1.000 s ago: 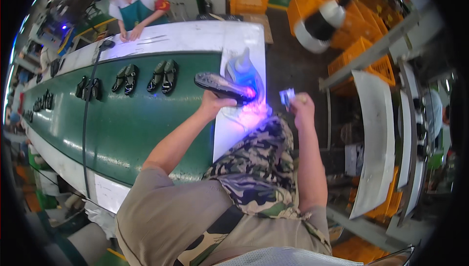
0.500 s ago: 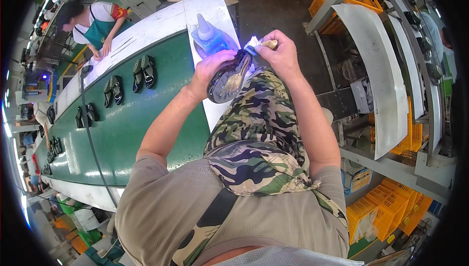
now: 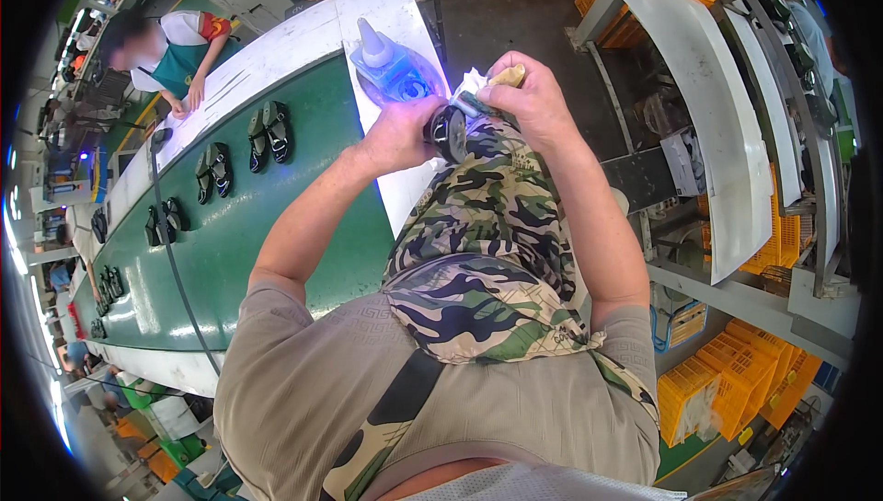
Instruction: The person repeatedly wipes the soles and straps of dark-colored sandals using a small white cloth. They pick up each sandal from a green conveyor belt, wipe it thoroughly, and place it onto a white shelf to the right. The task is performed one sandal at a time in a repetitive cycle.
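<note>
My left hand (image 3: 397, 136) is closed on a dark, glossy shoe (image 3: 449, 136), turned so one end faces me above my camouflage apron (image 3: 501, 188). Pinched in my right hand (image 3: 533, 103) is a white cloth (image 3: 471, 83). A tan piece (image 3: 509, 76) sticks out between the same fingers; what it is cannot be made out. The cloth is beside the shoe's upper edge, and I cannot tell whether they touch. Just beyond my left hand, a translucent bottle with a pointed nozzle (image 3: 386, 61) and blue-lit contents stands on the white tabletop.
On my left runs a green conveyor belt (image 3: 322, 197) carrying several pairs of dark shoes (image 3: 268, 137). Across it, a person in a green apron (image 3: 184, 64) rests their hands on the white ledge. To my right are a metal rack (image 3: 708, 133) and orange crates (image 3: 736, 372).
My left hand has turned the shoe, so its sole no longer faces up and an end shows instead. The cloth in my right hand has shifted slightly. The person opposite has raised their head.
</note>
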{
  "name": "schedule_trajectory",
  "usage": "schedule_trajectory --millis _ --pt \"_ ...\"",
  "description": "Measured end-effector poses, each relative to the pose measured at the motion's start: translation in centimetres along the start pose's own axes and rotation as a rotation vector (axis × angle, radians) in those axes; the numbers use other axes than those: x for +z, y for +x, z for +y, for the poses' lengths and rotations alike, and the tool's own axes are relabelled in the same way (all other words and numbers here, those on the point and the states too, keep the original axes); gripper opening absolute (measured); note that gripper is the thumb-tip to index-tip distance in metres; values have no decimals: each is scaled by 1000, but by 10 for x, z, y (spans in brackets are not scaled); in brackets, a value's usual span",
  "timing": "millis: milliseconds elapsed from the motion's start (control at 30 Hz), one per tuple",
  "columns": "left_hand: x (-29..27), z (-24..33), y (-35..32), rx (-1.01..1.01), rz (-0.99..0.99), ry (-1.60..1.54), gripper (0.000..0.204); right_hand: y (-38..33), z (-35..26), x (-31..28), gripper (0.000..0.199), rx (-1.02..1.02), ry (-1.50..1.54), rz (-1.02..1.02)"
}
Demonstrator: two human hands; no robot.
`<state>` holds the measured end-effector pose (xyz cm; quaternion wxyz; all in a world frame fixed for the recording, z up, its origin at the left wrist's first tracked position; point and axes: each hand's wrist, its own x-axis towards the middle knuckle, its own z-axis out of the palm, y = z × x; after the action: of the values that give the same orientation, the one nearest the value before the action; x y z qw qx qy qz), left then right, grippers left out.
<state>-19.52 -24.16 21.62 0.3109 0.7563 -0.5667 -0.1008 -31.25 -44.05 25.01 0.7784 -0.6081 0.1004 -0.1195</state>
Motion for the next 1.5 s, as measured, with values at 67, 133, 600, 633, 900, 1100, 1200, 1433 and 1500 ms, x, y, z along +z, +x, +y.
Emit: schedule_trajectory --millis 67,133,600,633,900,1100,1200,1433,1500 --pt "-3 1 3 -43 -94 -71 53 0 -6 1 18 -5 -15 -20" --pt "-3 -8 5 -96 -242 -174 53 4 -9 -1 18 -43 -102 -23" --pt "-1 -29 -4 -379 -524 -1020 81 19 4 4 16 -329 -373 -82" --pt "-4 -24 -4 -402 -507 -1082 82 19 7 6 15 -346 -374 -73" --pt "5 -35 -10 -466 -374 -1404 78 4 25 11 17 -289 -322 -131" --pt "14 -47 -7 -510 -163 -1578 67 -10 39 9 14 -280 -334 -155" --pt "16 -45 -4 -488 -126 -1573 67 -17 37 1 15 -246 -306 -182" --pt "21 -43 -1 -408 -69 -1790 81 -25 55 -24 19 -148 15 34" --pt "24 -42 0 -378 -37 -1835 84 -27 64 -24 19 -162 54 91"
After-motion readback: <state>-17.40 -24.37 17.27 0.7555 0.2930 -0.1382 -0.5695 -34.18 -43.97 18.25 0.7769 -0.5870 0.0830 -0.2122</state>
